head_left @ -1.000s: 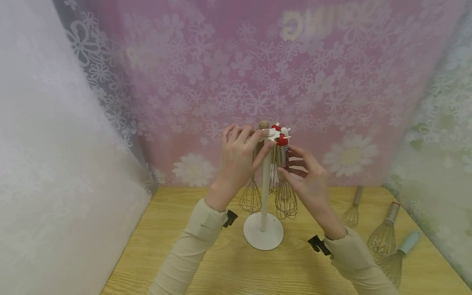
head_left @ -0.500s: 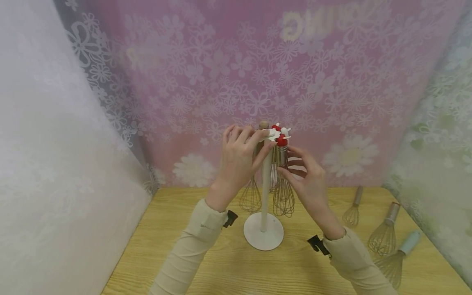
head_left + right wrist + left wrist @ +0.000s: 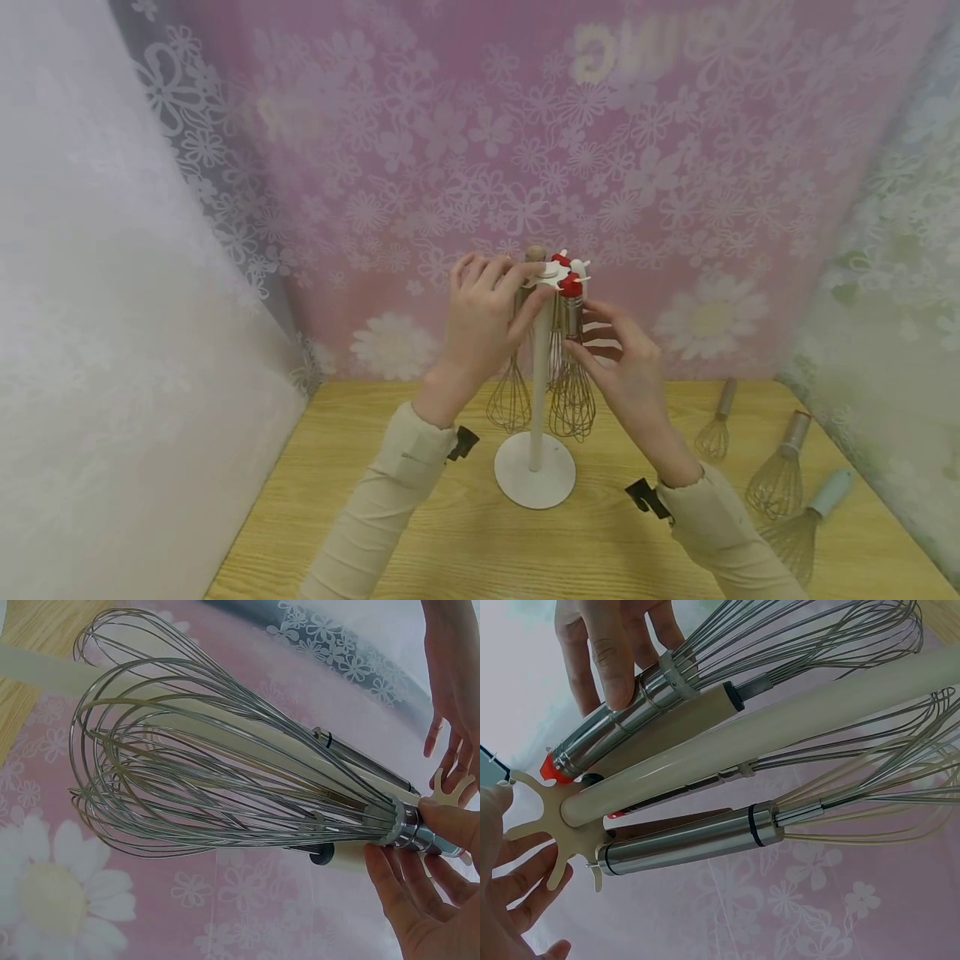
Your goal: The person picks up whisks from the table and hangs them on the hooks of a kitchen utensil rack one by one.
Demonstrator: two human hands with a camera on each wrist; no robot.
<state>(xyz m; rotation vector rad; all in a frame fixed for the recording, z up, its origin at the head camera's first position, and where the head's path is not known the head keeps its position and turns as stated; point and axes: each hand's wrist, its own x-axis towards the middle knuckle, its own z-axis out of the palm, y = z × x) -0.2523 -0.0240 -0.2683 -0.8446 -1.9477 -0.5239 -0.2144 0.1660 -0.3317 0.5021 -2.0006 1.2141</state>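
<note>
A white whisk stand (image 3: 537,400) with a hooked top disc holds several hanging whisks. My left hand (image 3: 483,312) grips the disc, index fingertip on top and thumb at the near edge. In the left wrist view, the left fingers (image 3: 532,889) reach behind the disc's prongs. My right hand (image 3: 626,350) pinches the steel handle of a red-tipped balloon whisk (image 3: 409,829) between thumb and fingers. That whisk's red end sits at a prong on the disc's right side. A steel-handled whisk (image 3: 690,840) with black bands hangs on the other side of the pole.
Three whisks lie on the wooden table (image 3: 600,542) at the right: a small steel one (image 3: 722,421), a larger red-ended one (image 3: 780,471) and one with a pale blue handle (image 3: 831,493). Flowered panels (image 3: 450,167) enclose the back and sides.
My right hand and the red-tipped whisk have shifted slightly left, and the whisk's wires have swung closer to the pole. My left hand keeps its grip on the disc.
</note>
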